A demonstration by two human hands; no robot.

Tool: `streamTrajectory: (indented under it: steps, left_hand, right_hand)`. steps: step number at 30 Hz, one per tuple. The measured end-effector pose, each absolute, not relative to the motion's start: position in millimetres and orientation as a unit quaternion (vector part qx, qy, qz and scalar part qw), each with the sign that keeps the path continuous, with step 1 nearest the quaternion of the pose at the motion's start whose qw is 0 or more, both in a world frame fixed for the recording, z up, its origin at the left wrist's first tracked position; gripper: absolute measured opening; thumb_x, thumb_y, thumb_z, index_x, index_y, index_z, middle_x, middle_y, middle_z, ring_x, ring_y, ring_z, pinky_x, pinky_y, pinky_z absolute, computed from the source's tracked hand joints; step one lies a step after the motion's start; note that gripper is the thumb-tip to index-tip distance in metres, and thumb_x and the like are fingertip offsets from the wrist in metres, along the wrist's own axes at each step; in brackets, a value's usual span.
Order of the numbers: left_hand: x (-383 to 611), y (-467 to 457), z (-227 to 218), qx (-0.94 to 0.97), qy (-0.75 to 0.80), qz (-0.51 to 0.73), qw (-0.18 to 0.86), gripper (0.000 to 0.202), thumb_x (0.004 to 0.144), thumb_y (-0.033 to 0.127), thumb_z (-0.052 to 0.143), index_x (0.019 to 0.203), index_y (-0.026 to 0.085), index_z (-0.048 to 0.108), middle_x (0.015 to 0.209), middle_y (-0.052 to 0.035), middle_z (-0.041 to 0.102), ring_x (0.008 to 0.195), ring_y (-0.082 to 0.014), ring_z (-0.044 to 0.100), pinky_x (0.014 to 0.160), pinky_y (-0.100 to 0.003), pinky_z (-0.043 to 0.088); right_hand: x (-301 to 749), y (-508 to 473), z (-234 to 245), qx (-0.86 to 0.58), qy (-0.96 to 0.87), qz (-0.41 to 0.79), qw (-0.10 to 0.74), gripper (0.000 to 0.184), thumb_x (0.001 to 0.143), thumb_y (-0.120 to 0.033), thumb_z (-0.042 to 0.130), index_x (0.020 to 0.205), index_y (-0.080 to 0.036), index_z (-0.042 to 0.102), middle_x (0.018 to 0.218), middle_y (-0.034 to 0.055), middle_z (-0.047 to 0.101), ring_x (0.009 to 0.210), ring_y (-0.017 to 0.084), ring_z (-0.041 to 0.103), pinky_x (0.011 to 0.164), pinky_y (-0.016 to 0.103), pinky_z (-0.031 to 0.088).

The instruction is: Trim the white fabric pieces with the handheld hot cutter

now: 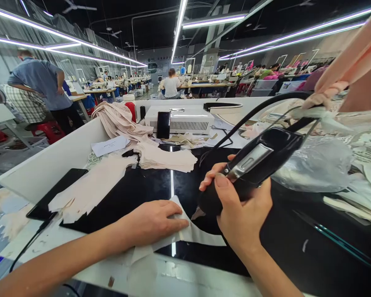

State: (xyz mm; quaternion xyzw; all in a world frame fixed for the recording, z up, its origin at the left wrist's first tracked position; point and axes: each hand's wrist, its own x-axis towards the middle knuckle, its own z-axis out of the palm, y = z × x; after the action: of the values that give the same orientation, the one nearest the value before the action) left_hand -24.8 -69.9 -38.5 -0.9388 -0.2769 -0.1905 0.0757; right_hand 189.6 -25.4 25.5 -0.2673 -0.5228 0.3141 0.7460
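My right hand (244, 206) is wrapped round a black hand-held power tool (253, 159) with a silver plate on its side. The tool is tilted, its upper end towards the right, where a thick black cable joins it. Its lower end points down over a pale curved fabric piece (204, 236); whether it touches the cloth is hidden. On the left part of that piece my left hand (157, 222) lies palm down with its fingers stretched out. Beneath both is a glossy black work surface (148, 185).
Pale pink fabric pieces (167, 157) lie behind, with more cut pieces (92, 185) at left. A white vented box (179, 119) has a phone (163, 125) against it. To the right are a clear plastic bag (315, 165) and tweezers (343, 243). Pink cloth (346, 70) hangs by the cable.
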Motion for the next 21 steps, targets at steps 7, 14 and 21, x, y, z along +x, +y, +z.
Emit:
streamTrajectory:
  steps: [7, 14, 21]
  left_hand:
    - [-28.6, -68.9, -42.4, -0.943, -0.284, -0.159, 0.065, 0.029, 0.129, 0.021, 0.054, 0.146, 0.023, 0.077, 0.14, -0.0127, 0.082, 0.119, -0.0224, 0.083, 0.113, -0.03, 0.065]
    - [-30.9, -69.4, -39.7, -0.943, -0.285, -0.159, 0.066, 0.027, 0.128, 0.021, 0.058, 0.146, 0.024, 0.077, 0.142, -0.0104, 0.083, 0.119, -0.0221, 0.084, 0.112, -0.029, 0.066]
    - [-34.2, -65.9, -34.3, -0.935, -0.273, -0.207, 0.093, 0.028, 0.132, 0.023, 0.052, 0.131, 0.017, 0.08, 0.131, -0.013, 0.084, 0.119, -0.0234, 0.083, 0.115, -0.035, 0.069]
  right_hand:
    - [190.2, -29.8, 23.6, -0.267, -0.522, 0.32, 0.745, 0.045, 0.093, -0.059, 0.105, 0.105, -0.03, 0.072, 0.084, -0.0061, 0.081, 0.058, 0.015, 0.073, 0.056, 0.028, 0.067]
    - [188.3, -31.7, 23.5, -0.301, -0.523, 0.311, 0.734, 0.045, 0.093, -0.053, 0.103, 0.109, -0.03, 0.068, 0.085, -0.0055, 0.079, 0.058, 0.016, 0.072, 0.056, 0.031, 0.066]
    - [196.0, -32.6, 26.4, -0.3, -0.502, 0.306, 0.751, 0.051, 0.087, -0.061, 0.108, 0.106, -0.031, 0.071, 0.088, -0.0048, 0.08, 0.061, 0.017, 0.072, 0.056, 0.032, 0.066]
